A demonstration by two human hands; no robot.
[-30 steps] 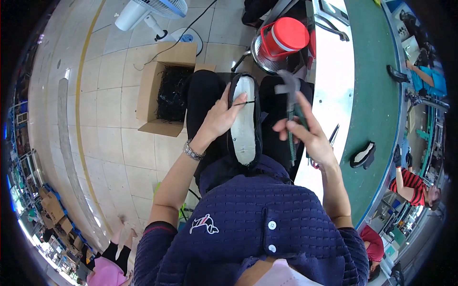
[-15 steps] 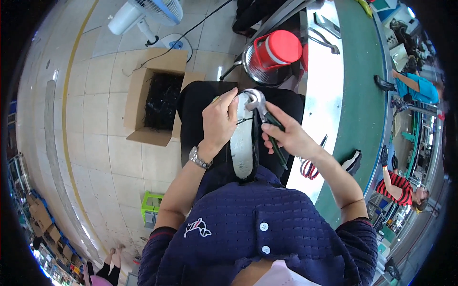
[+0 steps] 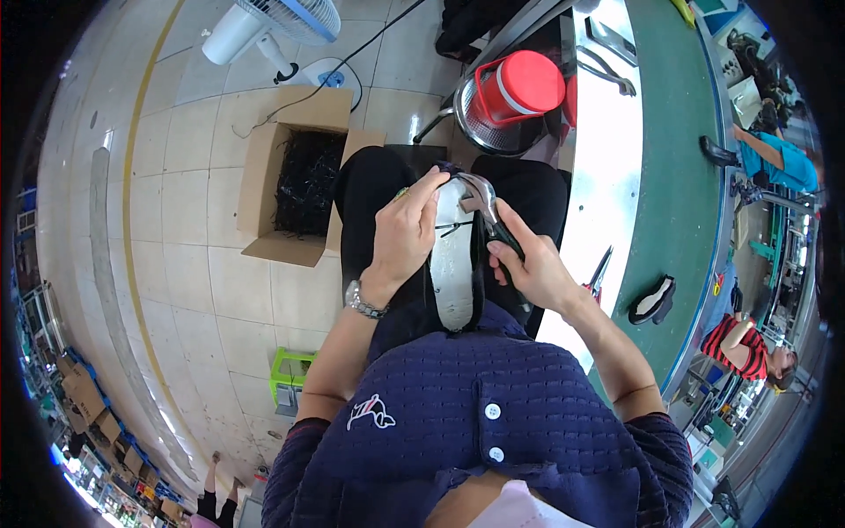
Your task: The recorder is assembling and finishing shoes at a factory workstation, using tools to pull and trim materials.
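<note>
A black shoe upper with a pale sole side (image 3: pixel 454 277) facing up rests upside down between my thighs. My left hand (image 3: pixel 407 233) is closed round its toe end, fingers wrapped over the edge. In my right hand (image 3: pixel 539 268) are lasting pincers with a steel head (image 3: pixel 478 195) and dark handles. The pincers' head lies against the pale sole near the toe, at its right edge; whether the jaws bite the upper cannot be made out. A short dark string lies across the sole below the head.
To my right runs a metal ledge (image 3: pixel 607 158) beside a green belt (image 3: pixel 664 194), with scissors (image 3: pixel 600 271) and another shoe (image 3: pixel 652 300). A red bucket (image 3: pixel 528 84) stands ahead on a stool. An open carton (image 3: pixel 253 198) of black scraps and a fan (image 3: pixel 290 22) are at left.
The pincers have tilted and their head has shifted a little down and right on the sole. My right hand has turned with them. My left hand keeps its hold on the shoe.
</note>
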